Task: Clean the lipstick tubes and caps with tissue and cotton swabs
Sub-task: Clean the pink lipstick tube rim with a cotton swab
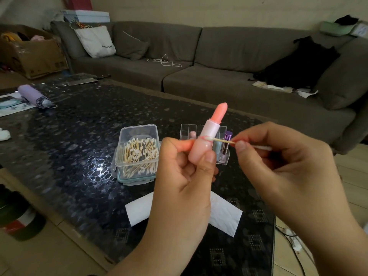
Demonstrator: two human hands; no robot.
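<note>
In the middle of the frame, my left hand (185,168) grips the pink lipstick (207,136), standing up and leaning right. My right hand (278,156) pinches a cotton swab (221,140) lying sideways, its tip touching the tube's ring from the right.

Only one view is given, taken from a camera worn on the head. The scene is looked at forward and downward, from close above the dark tabletop (79,136). The two hands are seen very near, low in the middle. A grey sofa (219,56) is seen further behind, across the top.
</note>
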